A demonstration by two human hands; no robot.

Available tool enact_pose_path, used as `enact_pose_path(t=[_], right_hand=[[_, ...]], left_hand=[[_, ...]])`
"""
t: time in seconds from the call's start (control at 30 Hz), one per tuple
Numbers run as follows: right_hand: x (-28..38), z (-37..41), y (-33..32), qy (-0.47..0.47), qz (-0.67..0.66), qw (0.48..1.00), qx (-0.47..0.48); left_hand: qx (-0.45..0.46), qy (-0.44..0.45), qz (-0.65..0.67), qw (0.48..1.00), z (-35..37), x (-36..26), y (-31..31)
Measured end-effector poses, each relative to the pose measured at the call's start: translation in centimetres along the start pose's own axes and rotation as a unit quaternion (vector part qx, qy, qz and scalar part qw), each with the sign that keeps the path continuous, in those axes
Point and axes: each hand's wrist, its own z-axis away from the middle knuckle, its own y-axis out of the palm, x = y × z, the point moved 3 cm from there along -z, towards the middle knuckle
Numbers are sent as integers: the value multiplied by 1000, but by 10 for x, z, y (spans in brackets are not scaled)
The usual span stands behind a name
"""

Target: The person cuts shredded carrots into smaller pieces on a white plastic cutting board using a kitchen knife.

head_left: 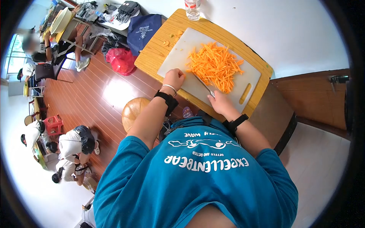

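A heap of orange shreds, like cut carrot (216,66), lies on a white cutting board (182,43) on a wooden table. My right hand (221,103) is closed round the handle of a knife (205,86), whose blade points toward the shreds and my left hand. At the board's near left edge is my left hand (174,79), its fingers curled; a bit of orange shows by the fingertips, but what they hold is hidden. A few orange scraps (166,43) lie on the table left of the board.
A clear bottle (192,14) stands at the table's far edge (178,17). Left of the table are a dark blue bag (142,32), a red plastic bag (121,60) and a round stool (135,110). Several people are farther left. A wall rises behind the table.
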Motion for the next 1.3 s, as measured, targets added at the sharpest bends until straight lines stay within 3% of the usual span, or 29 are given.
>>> enact_pose_path(t=[0.13,0.37,1.3], right_hand=[[-5,3,-5,-36,-11,999,-3],[3,-5,4,-70,-11,997,-6],[43,-2,9,-30,66,997,-26]], left_hand=[[23,-7,-53,998,7,-7,5],[17,-37,-9,999,20,-13,12],[9,-61,26,998,20,-14,15]])
